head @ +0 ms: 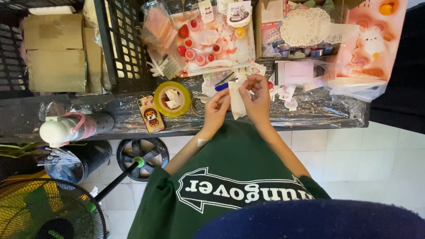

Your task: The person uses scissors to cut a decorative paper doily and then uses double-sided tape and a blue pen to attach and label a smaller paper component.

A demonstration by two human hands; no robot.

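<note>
A dark table [110, 121] wrapped in clear plastic film spans the view above a white tiled floor [354, 163], and the yellow tape roll [171, 98] near its front edge serves as the landmark. Just right of that roll, the left hand [215, 110] and the right hand [256, 98] meet over the table edge, both pinching 1 narrow white paper strip [236, 101] that hangs between them; the left fingers are curled shut on its lower left side, the right fingers closed on its upper right side. Touching the roll's left side lies a phone [151, 113] in a cartoon case. Further left of the roll, a white and pink bottle [66, 128] lies on its side at the table edge. Behind the roll stands a black plastic crate [126, 48], and beyond it to the left, cardboard boxes [55, 53]. Up and right of the roll sit packets of red and pink stickers [199, 46], a white paper doily [305, 26] and a pink bag with a rabbit picture [372, 44]. Below the roll, on the floor, stands a fan [48, 212] with a yellow grille.
</note>
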